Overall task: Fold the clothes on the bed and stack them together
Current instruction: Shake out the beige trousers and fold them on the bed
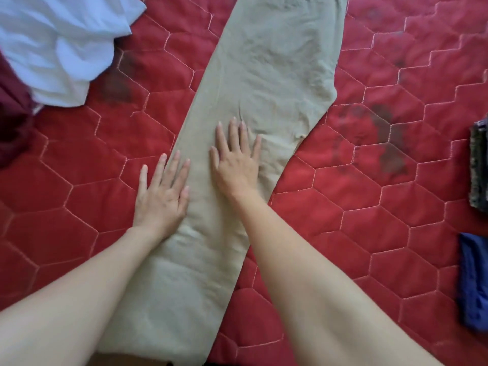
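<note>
A pair of beige trousers (266,75) lies folded lengthwise on the red quilted bed (369,180), running from the near edge to the far top. My left hand (162,191) lies flat with straight fingers on the trousers' left edge, partly on the quilt. My right hand (236,159) presses flat on the middle of the cloth, fingers spread. Neither hand grips anything.
A crumpled white garment (60,43) lies at the far left, with a dark maroon cloth (13,114) beside it. At the right edge sit a dark patterned folded item (479,165) and a blue folded garment (474,283).
</note>
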